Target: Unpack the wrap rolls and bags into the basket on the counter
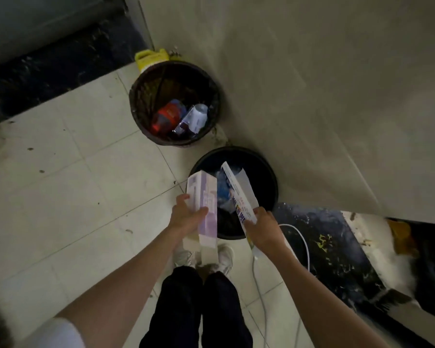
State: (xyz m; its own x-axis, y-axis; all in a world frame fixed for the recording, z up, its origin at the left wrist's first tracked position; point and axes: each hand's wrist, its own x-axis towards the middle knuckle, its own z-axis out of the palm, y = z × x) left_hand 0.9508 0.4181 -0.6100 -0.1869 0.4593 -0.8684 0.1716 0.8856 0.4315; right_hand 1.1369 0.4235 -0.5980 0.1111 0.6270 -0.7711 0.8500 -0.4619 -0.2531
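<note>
Standing over a round black bin (266,177) on the tiled floor (73,184). Left hand (185,217) grips a pale lilac-and-white cardboard carton (205,199), its far end tilted over the bin rim. Right hand (265,226) pinches a flattened white printed carton (239,194), angled down into the bin, likely empty packaging for discard. Second dark woven bin (146,96) beyond holds rubbish. Basket, worktop, rolls: not in view.
</note>
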